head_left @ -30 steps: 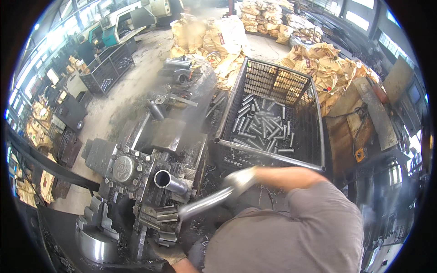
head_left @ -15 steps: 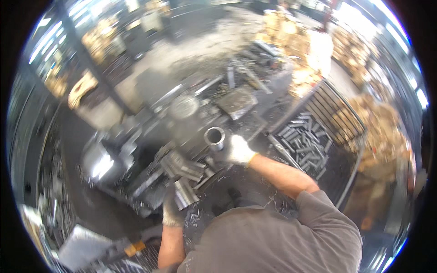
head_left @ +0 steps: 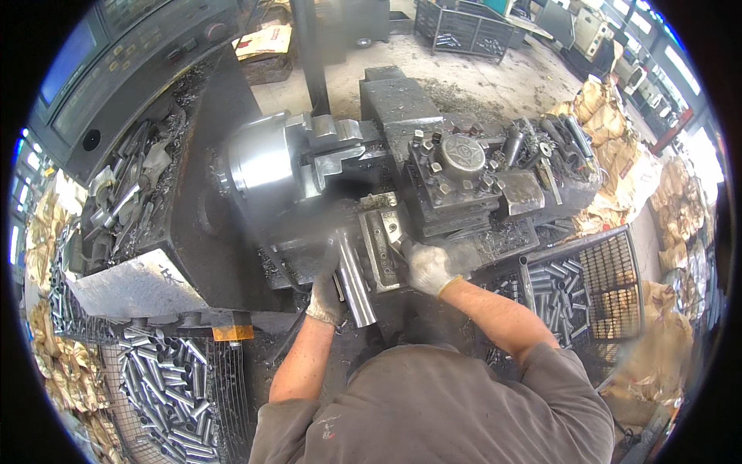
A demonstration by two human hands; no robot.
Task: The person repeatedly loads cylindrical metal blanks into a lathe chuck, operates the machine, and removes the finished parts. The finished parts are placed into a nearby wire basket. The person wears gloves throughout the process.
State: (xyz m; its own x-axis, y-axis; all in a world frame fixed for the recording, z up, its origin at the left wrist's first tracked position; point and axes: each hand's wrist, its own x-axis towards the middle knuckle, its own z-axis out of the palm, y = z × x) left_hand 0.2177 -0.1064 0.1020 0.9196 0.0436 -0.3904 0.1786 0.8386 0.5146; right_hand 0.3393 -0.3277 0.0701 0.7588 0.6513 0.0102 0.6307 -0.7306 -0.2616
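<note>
My left hand [head_left: 328, 292], in a pale glove with dark fingers, is closed around a shiny metal tube [head_left: 356, 284]. The tube slants upward away from me, and its far end blurs into the dark area below the lathe chuck [head_left: 263, 158]. My right hand [head_left: 430, 268], gloved too, rests beside a bolted metal block [head_left: 379, 246] on the lathe. Its dark fingers curl toward that block's right edge; what they hold, if anything, is hidden. Beyond it stands the tool post [head_left: 462, 155], ringed with square-headed bolts. The chuck's stepped jaws point right.
Wire bins with cut metal tubes stand at lower left [head_left: 166, 394] and at right [head_left: 556, 290]. A tray of scrap and chips [head_left: 127, 182] lies left of the chuck, below a control panel [head_left: 116, 66]. Loose tools [head_left: 545, 166] lie right of the tool post. Brown sacks [head_left: 610, 147] are stacked beyond.
My view has turned right-to-left toward the chuck and sharpened. My left hand still holds a tube; the open-ended tube at my right hand no longer shows there.
</note>
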